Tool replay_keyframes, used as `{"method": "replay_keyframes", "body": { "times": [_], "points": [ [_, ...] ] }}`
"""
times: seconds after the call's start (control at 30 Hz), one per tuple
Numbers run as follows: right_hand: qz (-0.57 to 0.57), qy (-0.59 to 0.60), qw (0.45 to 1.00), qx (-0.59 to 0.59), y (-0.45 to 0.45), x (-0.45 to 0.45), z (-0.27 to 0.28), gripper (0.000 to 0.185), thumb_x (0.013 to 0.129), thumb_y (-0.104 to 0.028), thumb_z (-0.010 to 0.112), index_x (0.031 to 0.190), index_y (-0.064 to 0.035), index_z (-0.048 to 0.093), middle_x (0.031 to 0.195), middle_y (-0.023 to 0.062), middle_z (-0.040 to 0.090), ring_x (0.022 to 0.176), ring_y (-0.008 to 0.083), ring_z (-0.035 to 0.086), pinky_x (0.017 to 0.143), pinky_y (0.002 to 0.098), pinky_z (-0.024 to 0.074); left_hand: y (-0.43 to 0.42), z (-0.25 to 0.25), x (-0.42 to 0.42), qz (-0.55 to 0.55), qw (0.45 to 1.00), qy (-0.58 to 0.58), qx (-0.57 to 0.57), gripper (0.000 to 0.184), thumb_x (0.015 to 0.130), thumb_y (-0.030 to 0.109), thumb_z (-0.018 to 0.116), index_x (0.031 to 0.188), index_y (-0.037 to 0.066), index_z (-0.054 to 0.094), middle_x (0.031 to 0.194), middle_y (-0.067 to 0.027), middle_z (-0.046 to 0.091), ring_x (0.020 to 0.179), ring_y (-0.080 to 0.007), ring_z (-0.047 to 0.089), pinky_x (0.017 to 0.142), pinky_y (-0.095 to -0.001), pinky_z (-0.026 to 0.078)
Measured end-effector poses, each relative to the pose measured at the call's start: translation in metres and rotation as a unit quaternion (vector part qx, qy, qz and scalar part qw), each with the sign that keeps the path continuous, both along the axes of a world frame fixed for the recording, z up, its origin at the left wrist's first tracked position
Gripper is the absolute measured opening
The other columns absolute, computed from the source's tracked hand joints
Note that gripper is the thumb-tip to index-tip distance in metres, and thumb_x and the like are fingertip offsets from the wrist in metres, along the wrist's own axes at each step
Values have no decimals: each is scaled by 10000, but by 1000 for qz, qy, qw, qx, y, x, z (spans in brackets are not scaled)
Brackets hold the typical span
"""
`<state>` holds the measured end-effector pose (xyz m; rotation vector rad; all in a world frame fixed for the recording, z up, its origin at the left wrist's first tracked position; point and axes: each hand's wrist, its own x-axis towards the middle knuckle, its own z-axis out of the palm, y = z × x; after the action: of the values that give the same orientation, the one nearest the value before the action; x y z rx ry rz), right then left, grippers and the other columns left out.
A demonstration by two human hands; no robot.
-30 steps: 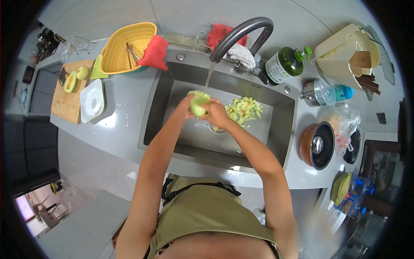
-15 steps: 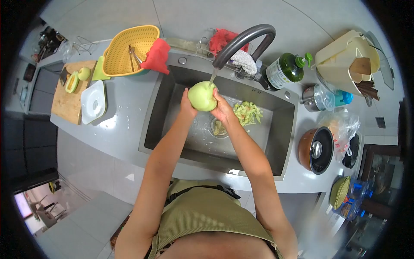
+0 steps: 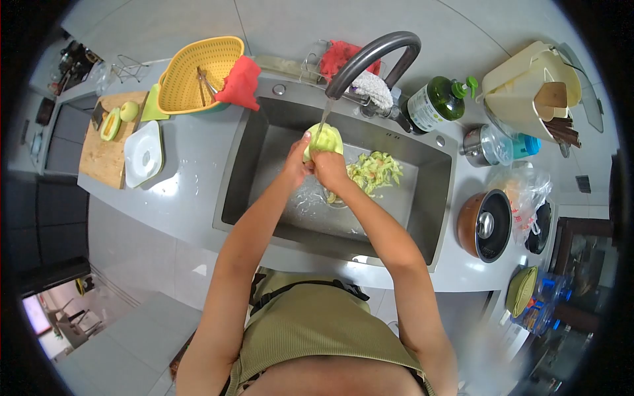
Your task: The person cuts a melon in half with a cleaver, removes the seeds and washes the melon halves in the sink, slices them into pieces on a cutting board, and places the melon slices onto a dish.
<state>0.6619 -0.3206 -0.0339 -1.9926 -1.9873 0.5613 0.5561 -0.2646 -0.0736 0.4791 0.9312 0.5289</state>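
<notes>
Melon (image 3: pixel 333 138), under running water (image 3: pixel 323 117) in the sink (image 3: pixel 403 212): your left hand (image 3: pixel 299 160) grips it; your right hand (image 3: pixel 329 169), earlier cupping its side, now overlaps its near part, grip indiscernible.

A pale grey, glossy bench (image 3: pixel 188 155) is seen from above, dotted with water drops on its left part. A steel sink (image 3: pixel 422 204) is set into its middle. To the left of the sink, a wooden cutting board (image 3: pixel 96 162) is laid at the far end, with a white dish (image 3: pixel 142 155) placed against its right side. Behind the dish, a green sheet (image 3: pixel 152 105) is partly covered by a yellow basket (image 3: pixel 178 79). To the right of the sink, a green soap bottle (image 3: pixel 432 103) is stood near the back, followed toward the front by a metal cup (image 3: pixel 473 155), a brown pot (image 3: pixel 467 224) and a crumpled plastic bag (image 3: pixel 523 201).
</notes>
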Motion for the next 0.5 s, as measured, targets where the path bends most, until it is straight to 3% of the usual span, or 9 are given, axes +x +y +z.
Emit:
{"method": "replay_keyframes", "body": {
  "times": [0.03, 0.07, 0.17, 0.27, 0.37, 0.47, 0.5],
  "points": [
    [24, -35, 999, 2, -4, -2, -4, 108, 765, -117, 619, 832, -32, 624, 752, 194, 644, 739, 332, 653, 662, 444, 506, -2, 1, 0, -17, 999, 33, 29, 549, 925, 554, 424, 1277, 135, 468, 1230, -76, 562, 1080, -214, 580, 868, -406, 486],
    [31, -44, 998, 18, -10, -5, -9, 128, 725, -91, 613, 841, -38, 615, 768, 182, 644, 774, 320, 652, 681, 438, 507, 3, -19, -5, -30, 999, -14, 29, 510, 925, 498, 478, 1285, 138, 431, 1217, -65, 566, 1064, -222, 592, 839, -401, 510],
    [111, -67, 990, 49, -17, -3, -14, 177, 731, -89, 612, 895, -22, 606, 892, 172, 650, 901, 294, 634, 850, 426, 474, -7, -14, -11, -13, 1000, -6, 8, 494, 931, 487, 472, 1284, 145, 421, 1232, -64, 553, 1085, -225, 584, 832, -397, 521],
    [160, -106, 980, 60, -17, 4, -19, 283, 748, -100, 601, 1006, 15, 586, 1059, 173, 614, 1034, 296, 581, 1016, 449, 364, -14, -16, -14, 15, 1000, 3, -8, 486, 933, 477, 473, 1286, 147, 418, 1221, -57, 552, 1063, -219, 589, 818, -394, 522],
    [55, -142, 968, 201, -18, 0, -26, 343, 741, -116, 619, 1037, 49, 569, 1141, 161, 585, 1091, 290, 549, 1107, 471, 229, -15, -29, -16, 20, 999, 3, 28, 491, 925, 485, 490, 1273, 146, 422, 1141, -66, 547, 999, -235, 583, 694, -434, 519],
    [52, -152, 957, 241, -10, -14, -44, 399, 734, -166, 633, 1071, 36, 570, 1059, 201, 614, 1056, 308, 564, 1084, 449, 281, -16, -31, -19, 7, 998, 48, 30, 469, 926, 460, 504, 1265, 144, 431, 1131, -66, 551, 1008, -239, 582, 682, -424, 525],
    [80, -111, 981, 141, -9, -14, -37, 406, 735, -174, 629, 1083, 28, 570, 1028, 206, 622, 1050, 314, 565, 1077, 442, 292, -16, -29, -20, 33, 998, 38, 24, 458, 924, 449, 515, 1257, 144, 438, 1122, -66, 555, 994, -235, 587, 657, -408, 527]
  ]
}}
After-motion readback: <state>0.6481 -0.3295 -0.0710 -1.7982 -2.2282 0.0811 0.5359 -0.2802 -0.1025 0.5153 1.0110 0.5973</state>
